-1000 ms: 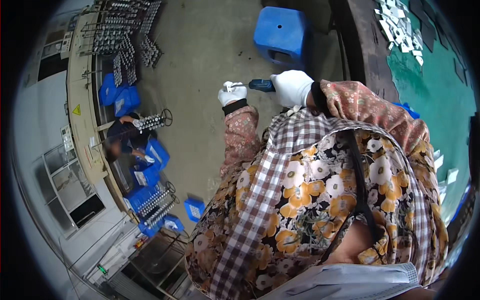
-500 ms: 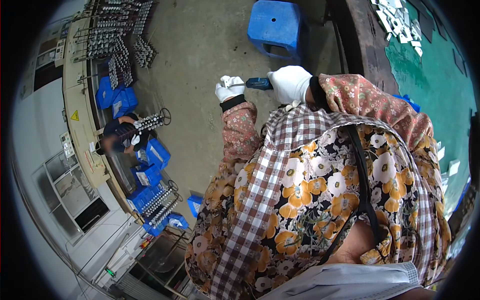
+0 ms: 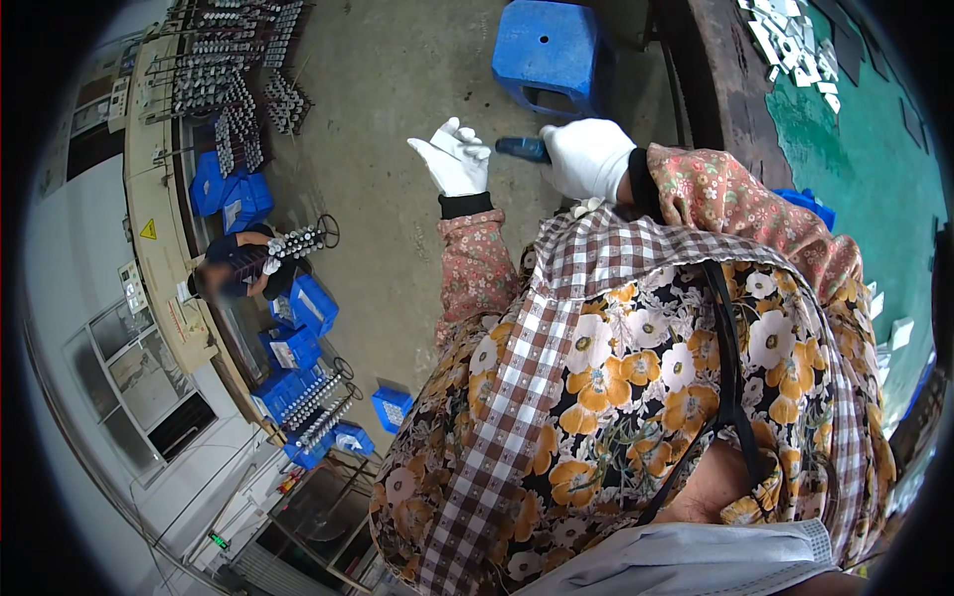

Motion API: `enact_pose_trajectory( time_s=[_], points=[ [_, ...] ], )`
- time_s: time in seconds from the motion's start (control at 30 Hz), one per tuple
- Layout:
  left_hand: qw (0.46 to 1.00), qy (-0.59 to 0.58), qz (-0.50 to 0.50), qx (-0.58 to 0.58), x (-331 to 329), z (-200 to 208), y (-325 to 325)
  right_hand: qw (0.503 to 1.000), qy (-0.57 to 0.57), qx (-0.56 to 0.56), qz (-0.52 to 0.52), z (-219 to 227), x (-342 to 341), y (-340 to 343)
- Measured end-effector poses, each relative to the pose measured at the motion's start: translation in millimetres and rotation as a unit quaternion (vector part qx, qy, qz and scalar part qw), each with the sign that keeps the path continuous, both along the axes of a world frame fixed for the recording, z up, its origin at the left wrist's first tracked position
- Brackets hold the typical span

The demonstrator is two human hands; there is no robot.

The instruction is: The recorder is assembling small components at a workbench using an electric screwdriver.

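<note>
My right hand (image 3: 588, 159), in a white glove, is closed around a dark blue handled tool (image 3: 523, 149). The tool's handle sticks out leftward from the fist; its exact kind is not clear. Facing its end, my gloved left hand (image 3: 457, 159) is open, thumb stretched out to the left and the fingers loosely bent. No object can be made out in the left palm. A small gap lies between the tool and the left fingertips. Both hands are held in front of my checked, flowered apron (image 3: 616, 368), above the floor.
A blue plastic stool (image 3: 545, 55) stands ahead. To the right is a green-topped table (image 3: 825, 129) with scattered white pieces (image 3: 793, 40). At left, a person (image 3: 238, 266) works beside blue bins (image 3: 313, 305) and racks of small metal parts (image 3: 234, 89).
My left hand has opened and turned, spreading its thumb and fingers. A thin shaft reaching from the tool to the left hand no longer shows. My right hand has shifted slightly right.
</note>
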State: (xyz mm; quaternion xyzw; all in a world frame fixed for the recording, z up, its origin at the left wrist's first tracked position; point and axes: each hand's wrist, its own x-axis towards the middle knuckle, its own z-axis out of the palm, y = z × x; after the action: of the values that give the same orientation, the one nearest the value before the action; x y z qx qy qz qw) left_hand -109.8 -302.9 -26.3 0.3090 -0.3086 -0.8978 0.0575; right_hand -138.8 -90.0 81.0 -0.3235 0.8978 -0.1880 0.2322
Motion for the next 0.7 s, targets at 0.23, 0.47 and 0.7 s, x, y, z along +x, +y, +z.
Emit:
enact_pose_trajectory(
  time_s=[0.23,0.47,0.7],
  points=[
    [0.994,0.019,-0.062,-0.087,4.3,-1.7,-5.9,0.999,0.022,-0.015,-0.021,7.5,-2.4,-1.3],
    [0.975,0.054,-0.078,-0.202,14.0,-20.8,-16.1,1.000,0.003,-0.019,-0.022,8.4,-5.2,7.4],
    [0.770,-0.058,-0.141,-0.619,22.7,-40.0,-18.7,0.997,-0.069,0.018,-0.003,4.9,-4.8,-1.1]
  ],
)
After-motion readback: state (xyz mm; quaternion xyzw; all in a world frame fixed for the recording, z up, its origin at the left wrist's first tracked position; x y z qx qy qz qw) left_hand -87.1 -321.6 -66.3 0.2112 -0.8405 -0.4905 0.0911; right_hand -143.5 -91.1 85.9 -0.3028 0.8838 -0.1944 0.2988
